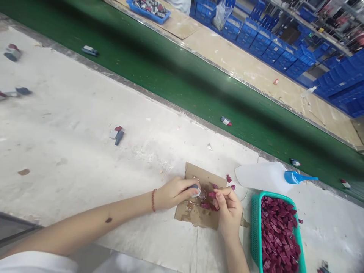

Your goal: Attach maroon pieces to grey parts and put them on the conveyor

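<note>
My left hand (178, 193) pinches a small grey-and-white plastic part (195, 189) above a piece of brown cardboard (196, 218). Close to it, my right hand (229, 208) has thumb and forefinger pressed together; what sits between them is too small to make out. Several maroon plastic pieces (204, 205) lie on the cardboard beside the right fingertips. A small round clear dish (202, 195) rests between the two hands, and wet-looking stains mark the cardboard. Right of my right hand stands a green basket (256, 231) heaped with maroon pieces (278, 235).
A white bottle with a blue nozzle (263, 176) lies behind the basket. The green conveyor belt (159, 79) crosses beyond the worktable, carrying assembled parts (226, 121). Another grey, white and maroon part (116, 134) lies left on the table. Blue crates (261, 40) stand across the belt.
</note>
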A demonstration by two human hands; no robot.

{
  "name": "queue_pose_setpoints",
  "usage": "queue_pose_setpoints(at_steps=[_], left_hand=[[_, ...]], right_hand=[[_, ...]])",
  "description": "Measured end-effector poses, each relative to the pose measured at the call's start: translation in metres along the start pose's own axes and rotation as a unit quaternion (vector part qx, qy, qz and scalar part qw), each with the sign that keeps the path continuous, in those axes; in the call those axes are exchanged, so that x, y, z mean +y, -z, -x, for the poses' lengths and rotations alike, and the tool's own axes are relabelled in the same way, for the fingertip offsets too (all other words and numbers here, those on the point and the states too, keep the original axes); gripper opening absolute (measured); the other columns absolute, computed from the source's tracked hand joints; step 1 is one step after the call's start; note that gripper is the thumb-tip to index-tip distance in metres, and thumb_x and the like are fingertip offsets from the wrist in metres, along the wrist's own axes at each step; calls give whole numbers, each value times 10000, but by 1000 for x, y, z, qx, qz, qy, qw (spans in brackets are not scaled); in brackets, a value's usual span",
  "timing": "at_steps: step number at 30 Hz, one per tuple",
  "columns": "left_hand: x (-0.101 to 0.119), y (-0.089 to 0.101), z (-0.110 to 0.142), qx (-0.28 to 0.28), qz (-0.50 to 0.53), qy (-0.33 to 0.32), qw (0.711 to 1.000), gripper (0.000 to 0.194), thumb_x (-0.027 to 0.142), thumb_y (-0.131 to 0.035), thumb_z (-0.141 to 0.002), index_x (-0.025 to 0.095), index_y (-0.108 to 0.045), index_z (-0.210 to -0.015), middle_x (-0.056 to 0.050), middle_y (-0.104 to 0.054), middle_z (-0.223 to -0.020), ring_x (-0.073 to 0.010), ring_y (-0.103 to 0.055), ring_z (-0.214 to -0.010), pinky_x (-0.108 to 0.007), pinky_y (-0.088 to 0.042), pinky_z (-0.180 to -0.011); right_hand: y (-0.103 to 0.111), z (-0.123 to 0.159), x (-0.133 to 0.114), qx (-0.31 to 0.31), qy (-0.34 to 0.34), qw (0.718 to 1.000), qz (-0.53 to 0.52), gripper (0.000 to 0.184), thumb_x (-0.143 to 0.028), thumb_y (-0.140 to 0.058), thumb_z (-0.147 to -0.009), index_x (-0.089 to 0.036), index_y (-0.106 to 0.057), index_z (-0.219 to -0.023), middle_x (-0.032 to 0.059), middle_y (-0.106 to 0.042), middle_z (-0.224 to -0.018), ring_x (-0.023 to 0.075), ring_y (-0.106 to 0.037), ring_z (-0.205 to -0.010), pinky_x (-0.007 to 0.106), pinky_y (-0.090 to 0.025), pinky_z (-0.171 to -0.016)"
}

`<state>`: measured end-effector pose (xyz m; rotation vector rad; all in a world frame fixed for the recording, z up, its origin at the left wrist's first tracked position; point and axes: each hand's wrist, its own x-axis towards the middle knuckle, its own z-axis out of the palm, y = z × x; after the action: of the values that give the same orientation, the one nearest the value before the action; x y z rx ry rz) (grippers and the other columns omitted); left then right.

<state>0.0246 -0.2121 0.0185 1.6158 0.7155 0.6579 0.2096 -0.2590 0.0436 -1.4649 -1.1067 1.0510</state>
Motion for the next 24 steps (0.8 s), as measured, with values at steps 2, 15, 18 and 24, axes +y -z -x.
queue_pose_setpoints(at_steps=[2,15,18,24], left_hand=[[-1,-1,0,-18,-49,-13,999,529,601,-279,-977,166,-569,-892,11,-553,-631,-127,-476,-517,-239,-351,-522],[-4,-2,0,-70,-127,-61,987,434,483,-301,-1013,162,-592,-1034,-76,-708,-870,-195,-649,-750,-257,-448,-659],[-4,-2,0,-68,-126,-65,988,417,473,-321,-1011,161,-597,-1023,-72,-706,-840,-192,-644,-722,-253,-437,-637],[-8,-4,1,-63,-119,-72,988,393,468,-357,-1004,167,-609,-1023,-80,-705,-850,-200,-642,-741,-254,-436,-651]], right_hand=[[-3,1,-2,-1,1,1000,-13,377,-547,-671,-816,-189,-636,-706,-48,-479,-471,99,-413,-410,212,-342,-402],[-4,8,-1,-22,38,998,36,338,-494,-640,-861,-190,-655,-713,-15,-576,-539,114,-502,-456,218,-416,-423],[-4,8,-2,-32,47,997,45,306,-467,-631,-875,-196,-664,-737,1,-621,-575,125,-547,-479,221,-442,-432],[-1,8,-2,-62,56,994,69,245,-403,-619,-897,-200,-673,-770,36,-707,-672,157,-636,-555,245,-507,-490]])
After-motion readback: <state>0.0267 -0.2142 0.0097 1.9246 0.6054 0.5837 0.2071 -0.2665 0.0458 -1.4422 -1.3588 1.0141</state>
